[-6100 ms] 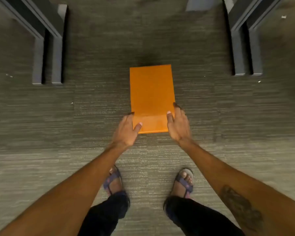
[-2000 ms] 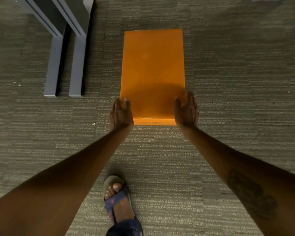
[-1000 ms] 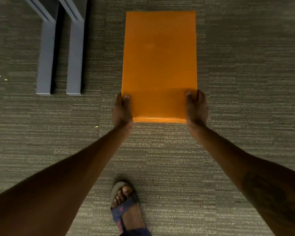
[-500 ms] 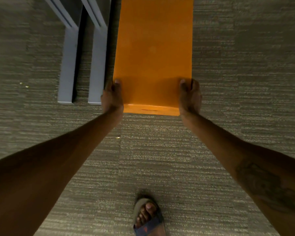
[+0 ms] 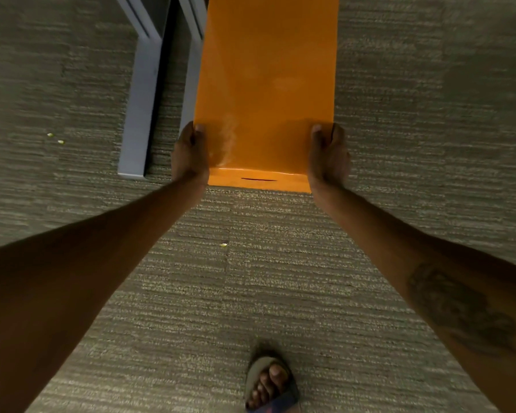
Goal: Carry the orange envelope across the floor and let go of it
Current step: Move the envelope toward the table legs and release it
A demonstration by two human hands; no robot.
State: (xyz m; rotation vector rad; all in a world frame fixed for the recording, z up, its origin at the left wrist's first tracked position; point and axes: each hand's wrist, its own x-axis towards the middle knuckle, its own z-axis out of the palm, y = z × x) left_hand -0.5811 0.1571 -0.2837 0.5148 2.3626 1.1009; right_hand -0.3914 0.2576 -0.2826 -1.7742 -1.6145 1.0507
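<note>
The orange envelope is a large flat rectangle held out level in front of me above the carpet. Its far end runs off the top of the view. My left hand grips its near left corner, thumb on top. On the near right corner my right hand grips the same way. A short dark slit shows on the envelope's near edge between the two hands.
Grey striped carpet covers the floor. Two grey metal furniture legs lie along the floor at upper left, partly behind the envelope. One sandalled foot shows at the bottom. Small pale crumbs lie on the carpet.
Over the earlier frames I have walked forward with the envelope held in both hands. The grey legs have slid right and nearer, and the envelope now reaches past the top edge.
</note>
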